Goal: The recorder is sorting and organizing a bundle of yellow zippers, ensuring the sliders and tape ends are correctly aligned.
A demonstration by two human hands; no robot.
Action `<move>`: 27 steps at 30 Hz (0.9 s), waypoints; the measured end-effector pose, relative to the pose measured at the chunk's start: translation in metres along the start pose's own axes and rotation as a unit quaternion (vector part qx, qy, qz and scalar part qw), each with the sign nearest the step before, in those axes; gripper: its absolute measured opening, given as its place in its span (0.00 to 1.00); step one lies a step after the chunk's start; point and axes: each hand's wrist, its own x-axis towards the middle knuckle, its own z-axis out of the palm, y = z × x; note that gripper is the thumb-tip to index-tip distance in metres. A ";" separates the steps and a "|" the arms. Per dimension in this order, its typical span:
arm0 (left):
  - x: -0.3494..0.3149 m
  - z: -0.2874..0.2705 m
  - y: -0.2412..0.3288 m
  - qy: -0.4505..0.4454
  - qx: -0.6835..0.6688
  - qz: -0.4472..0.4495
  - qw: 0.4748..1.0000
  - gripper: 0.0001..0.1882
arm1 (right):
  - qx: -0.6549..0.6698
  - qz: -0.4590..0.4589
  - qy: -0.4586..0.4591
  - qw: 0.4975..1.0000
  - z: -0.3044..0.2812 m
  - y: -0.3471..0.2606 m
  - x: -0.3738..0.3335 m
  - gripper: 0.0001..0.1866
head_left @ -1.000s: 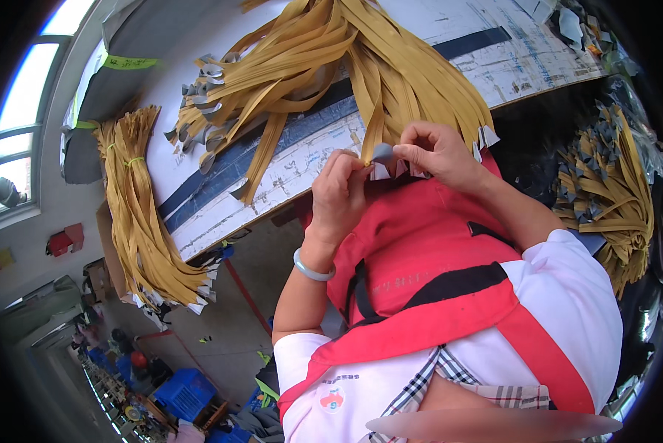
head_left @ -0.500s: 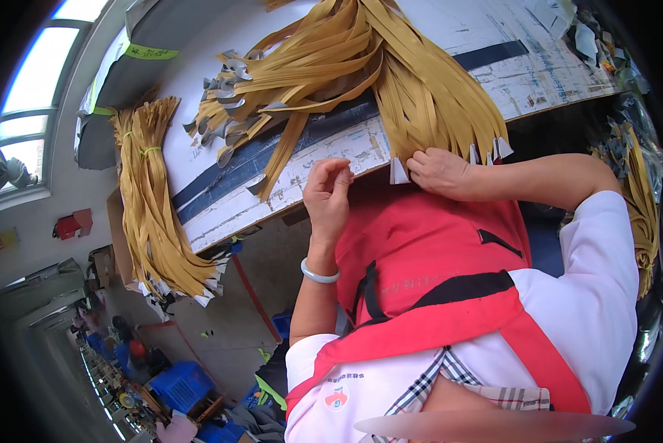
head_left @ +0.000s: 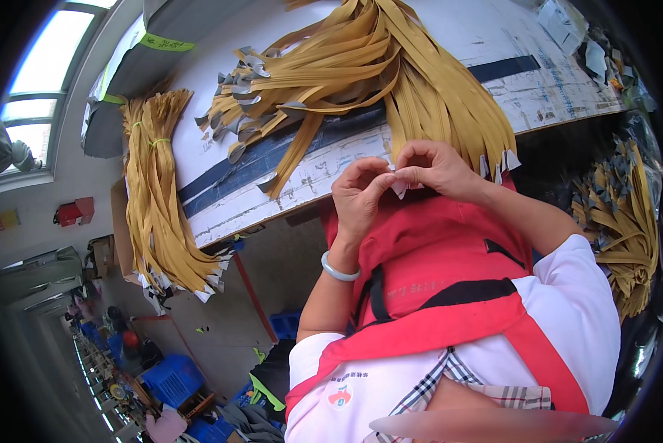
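A large bundle of mustard-yellow zipper tapes [head_left: 449, 96] spreads over the white worktable and hangs down to its front edge. White tabs [head_left: 508, 160] cap the near ends; grey tabs [head_left: 251, 66] cap the ends lying to the left. At the table's edge, my left hand [head_left: 357, 196] and my right hand [head_left: 442, 171] meet fingertip to fingertip. Both are closed in a pinch at the white end of one tape [head_left: 399, 189]. My fingers hide most of that end.
A second zipper bundle [head_left: 154, 170], tied with green bands, hangs over the table's left end. More tapes [head_left: 619, 221] hang at the right. A dark strip [head_left: 220, 181] runs along the white tabletop [head_left: 243, 221]. Blue crates [head_left: 172, 380] stand on the floor at lower left.
My left hand has moved right and up to meet my right hand. The right hand has risen slightly, fingers now pinching at the white tab. The view has shifted a little.
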 end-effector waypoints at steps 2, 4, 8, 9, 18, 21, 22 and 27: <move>0.001 0.000 -0.002 0.000 -0.008 -0.014 1.000 0.06 | 0.016 -0.006 0.001 1.000 -0.002 0.004 -0.002 0.03; 0.001 -0.001 -0.007 0.002 -0.017 -0.028 0.999 0.06 | -0.049 -0.008 -0.019 0.999 -0.006 0.006 -0.003 0.05; 0.001 -0.008 -0.017 -0.048 0.004 -0.047 0.998 0.09 | -0.097 0.032 -0.037 0.994 -0.012 0.011 -0.005 0.06; 0.002 -0.008 -0.017 -0.066 -0.011 -0.055 0.996 0.10 | -0.124 0.017 -0.045 0.991 -0.014 0.010 -0.005 0.07; 0.009 -0.019 -0.014 -0.137 -0.036 -0.108 0.984 0.16 | -0.040 0.077 -0.041 0.995 -0.017 -0.014 0.001 0.08; 0.008 -0.017 -0.010 -0.123 -0.031 -0.109 0.986 0.16 | -0.084 0.092 -0.081 0.989 -0.020 -0.024 0.006 0.09; 0.008 -0.017 -0.009 -0.123 -0.032 -0.110 0.986 0.16 | -0.088 0.099 -0.089 0.987 -0.020 -0.025 0.007 0.10; 0.007 -0.017 -0.006 -0.109 -0.043 -0.096 0.988 0.12 | -0.102 0.103 -0.102 0.984 -0.017 -0.032 0.009 0.11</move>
